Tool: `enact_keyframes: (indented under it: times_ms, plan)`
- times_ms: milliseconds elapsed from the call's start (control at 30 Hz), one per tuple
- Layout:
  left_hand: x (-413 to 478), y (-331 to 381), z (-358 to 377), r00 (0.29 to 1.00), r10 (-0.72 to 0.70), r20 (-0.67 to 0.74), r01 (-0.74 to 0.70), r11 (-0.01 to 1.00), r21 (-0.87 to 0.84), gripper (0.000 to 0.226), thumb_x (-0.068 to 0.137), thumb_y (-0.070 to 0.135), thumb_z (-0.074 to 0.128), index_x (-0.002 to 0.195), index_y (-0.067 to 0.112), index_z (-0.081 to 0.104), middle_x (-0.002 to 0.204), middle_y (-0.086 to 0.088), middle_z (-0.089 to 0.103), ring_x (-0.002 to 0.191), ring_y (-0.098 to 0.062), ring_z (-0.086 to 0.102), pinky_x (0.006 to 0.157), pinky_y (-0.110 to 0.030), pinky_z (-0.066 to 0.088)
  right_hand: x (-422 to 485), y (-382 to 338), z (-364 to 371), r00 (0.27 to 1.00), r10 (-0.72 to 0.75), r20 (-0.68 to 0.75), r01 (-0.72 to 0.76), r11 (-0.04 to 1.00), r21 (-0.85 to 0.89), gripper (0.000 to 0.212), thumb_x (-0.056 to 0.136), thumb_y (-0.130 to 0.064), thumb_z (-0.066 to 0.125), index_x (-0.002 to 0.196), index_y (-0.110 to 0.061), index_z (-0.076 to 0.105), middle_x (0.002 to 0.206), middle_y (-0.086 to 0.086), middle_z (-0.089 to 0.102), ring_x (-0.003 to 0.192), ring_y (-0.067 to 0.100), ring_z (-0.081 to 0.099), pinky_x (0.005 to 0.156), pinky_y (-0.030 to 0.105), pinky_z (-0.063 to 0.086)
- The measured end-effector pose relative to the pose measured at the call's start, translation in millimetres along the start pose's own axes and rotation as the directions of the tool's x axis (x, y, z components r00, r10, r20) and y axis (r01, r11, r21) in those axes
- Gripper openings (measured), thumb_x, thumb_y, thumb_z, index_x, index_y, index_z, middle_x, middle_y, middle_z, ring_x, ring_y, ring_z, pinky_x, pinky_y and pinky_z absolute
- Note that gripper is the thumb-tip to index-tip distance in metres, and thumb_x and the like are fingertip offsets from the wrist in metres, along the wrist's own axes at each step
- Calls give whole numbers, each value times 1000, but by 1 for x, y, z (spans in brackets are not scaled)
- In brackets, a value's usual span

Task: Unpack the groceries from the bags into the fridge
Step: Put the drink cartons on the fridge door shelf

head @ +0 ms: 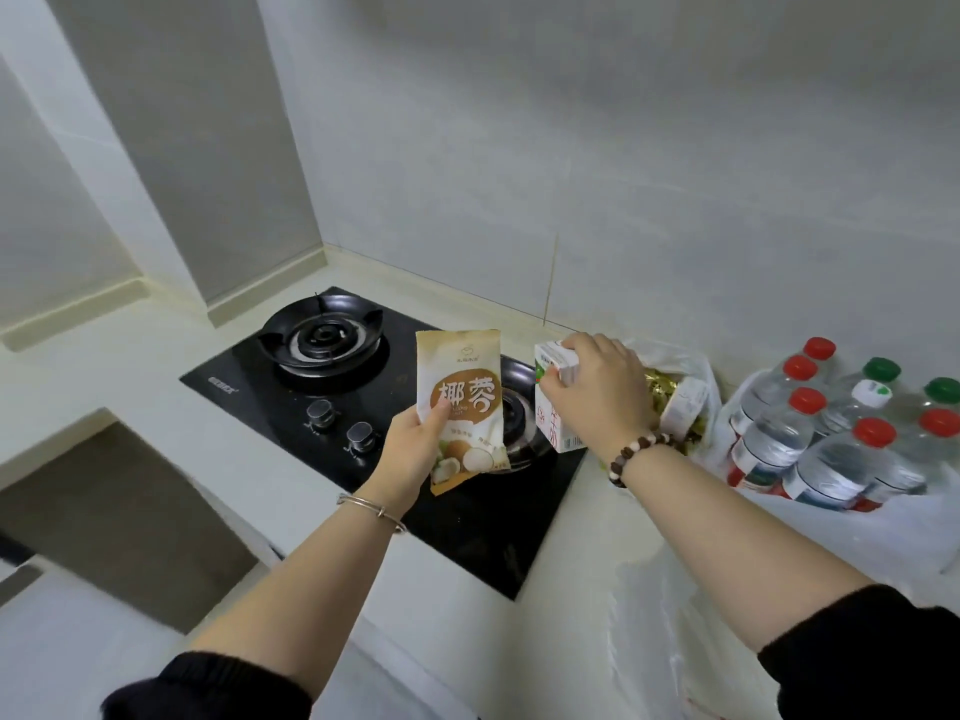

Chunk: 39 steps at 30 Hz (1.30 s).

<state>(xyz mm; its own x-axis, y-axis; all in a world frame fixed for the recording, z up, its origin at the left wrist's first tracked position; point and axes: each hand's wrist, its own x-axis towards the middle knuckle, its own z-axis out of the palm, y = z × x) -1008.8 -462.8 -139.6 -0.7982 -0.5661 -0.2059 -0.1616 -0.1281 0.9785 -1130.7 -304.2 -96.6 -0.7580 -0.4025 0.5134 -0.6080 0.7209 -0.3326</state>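
Note:
My left hand (410,449) holds a cream and brown coconut packet (464,402) upright above the right side of the hob. My right hand (597,392) grips the top of a white milk carton (558,407) that stands at the hob's right edge. Just behind that hand lies a clear plastic bag (680,366) with gold-wrapped items and a white tub (683,407) inside. The fridge is out of view.
A black two-burner gas hob (322,387) with two knobs is set into the white counter (597,537). At the right stands a shrink-wrapped pack of water bottles (831,439) with red and green caps. White tiled walls close off the back and left.

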Motion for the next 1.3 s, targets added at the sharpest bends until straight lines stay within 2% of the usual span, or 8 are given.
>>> enact_keyframes:
  times_ms: [167, 300, 433, 600, 767, 900, 1000, 1300]
  plan:
    - [-34, 23, -88, 975, 81, -209, -75, 997, 36, 31, 98, 38, 43, 95, 17, 65, 93, -3, 73, 82, -20, 70, 64, -26, 54, -3, -107, 21, 987, -154, 50, 139, 964, 225, 32, 83, -30, 56, 111, -15, 61, 97, -1, 63, 93, 18, 56, 76, 32, 48]
    - [-76, 20, -173, 880, 138, -454, -99, 989, 109, 45, 99, 43, 37, 99, 10, 66, 93, -7, 72, 84, -23, 70, 73, -31, 58, -16, -202, 42, 937, -344, 64, 294, 875, 384, 32, 84, -30, 58, 111, -15, 61, 98, -2, 61, 93, 15, 55, 74, 29, 48]
    - [-143, 11, -246, 689, 136, -712, -115, 990, 77, 37, 99, 39, 37, 95, 14, 64, 90, -2, 71, 79, -15, 69, 61, -20, 54, -56, -298, 57, 828, -558, 51, 430, 692, 580, 30, 84, -30, 61, 109, -14, 62, 96, 0, 62, 89, 15, 55, 72, 27, 47]
    - [-259, -11, -316, 360, 38, -932, -75, 997, 12, 40, 100, 38, 35, 102, 10, 63, 95, -5, 70, 86, -20, 67, 63, -25, 54, -136, -407, 54, 640, -768, 10, 497, 424, 757, 27, 82, -30, 65, 104, -13, 65, 96, 2, 66, 87, 17, 59, 70, 29, 51]
    - [-385, -29, -349, 102, 15, -995, -20, 1000, 13, 42, 101, 37, 35, 87, 11, 65, 88, -8, 71, 81, -21, 68, 66, -29, 55, -235, -482, 19, 451, -890, -69, 476, 174, 862, 24, 83, -30, 64, 101, -13, 65, 91, 1, 65, 76, 14, 57, 61, 26, 51]
    - [-487, -38, -358, -139, 11, -990, -32, 999, 16, 41, 101, 36, 37, 78, 14, 64, 83, -11, 71, 80, -29, 67, 74, -43, 54, -315, -532, -26, 316, -935, -163, 435, -10, 900, 22, 83, -29, 64, 98, -13, 64, 88, 1, 63, 75, 15, 56, 59, 29, 51]
    - [-557, -43, -366, -274, -17, -962, -90, 996, 8, 41, 101, 34, 38, 85, 7, 65, 80, -8, 69, 76, -22, 67, 62, -29, 55, -369, -564, -62, 255, -941, -225, 390, -113, 914, 22, 83, -29, 64, 98, -12, 64, 88, 1, 63, 75, 14, 55, 60, 29, 51]
    - [-738, -34, -397, -443, 64, -894, -137, 981, 139, 39, 101, 33, 38, 82, 10, 64, 78, -8, 70, 75, -23, 66, 58, -28, 51, -500, -648, -162, 206, -900, -384, 294, -318, 901, 30, 76, -36, 55, 92, -12, 65, 80, -1, 62, 69, 15, 55, 54, 29, 48]
